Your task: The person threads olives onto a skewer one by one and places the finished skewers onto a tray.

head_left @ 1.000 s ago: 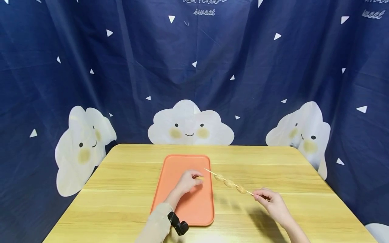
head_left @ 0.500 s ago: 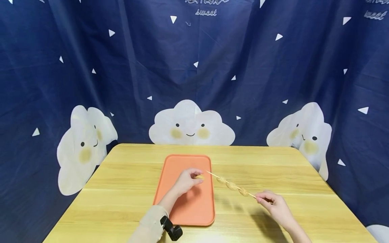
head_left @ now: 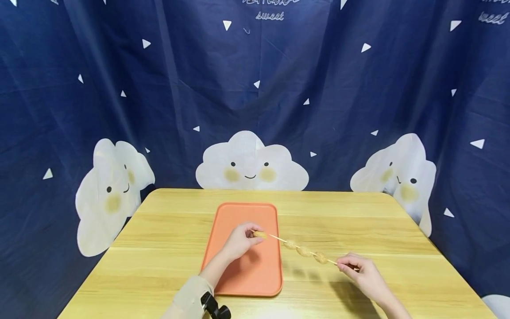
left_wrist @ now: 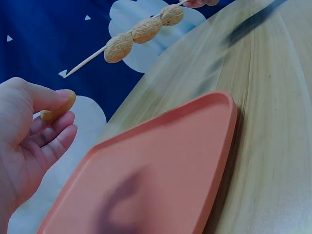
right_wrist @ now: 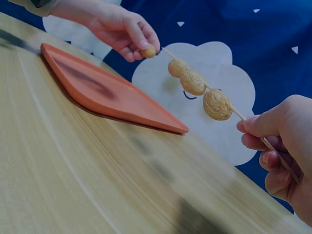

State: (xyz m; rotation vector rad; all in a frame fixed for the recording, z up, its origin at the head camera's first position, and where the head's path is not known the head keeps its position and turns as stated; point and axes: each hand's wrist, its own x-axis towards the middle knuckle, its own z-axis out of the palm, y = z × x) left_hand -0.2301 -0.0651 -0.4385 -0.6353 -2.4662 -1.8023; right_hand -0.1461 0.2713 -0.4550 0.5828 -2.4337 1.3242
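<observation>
My left hand [head_left: 238, 241] is above the orange tray [head_left: 248, 279], pinching a small golden-brown food piece [left_wrist: 59, 108] between thumb and fingers. To its right, my right hand [head_left: 364, 275] grips the lower end of a thin wooden skewer [right_wrist: 237, 113]. Threaded along that skewer are three wrinkled, tan balls: one nearest the right hand [right_wrist: 217, 104], a middle ball [right_wrist: 193, 82] and one nearest the tip [right_wrist: 177, 67]. The bare pointed tip faces the left hand's piece. In the left wrist view a gap separates them. What kind of food it is I cannot tell.
The tray lies on a light wooden table [head_left: 338, 217], left of its middle. Behind and beside the table hangs a dark blue curtain [head_left: 338, 79] with white clouds and triangles. A black wrist strap with a camera [head_left: 215, 306] sits on the left forearm.
The skewer's tip has come down to about the height of the left hand's piece. My right hand has shifted slightly right and nearer. Both hands keep their grip.
</observation>
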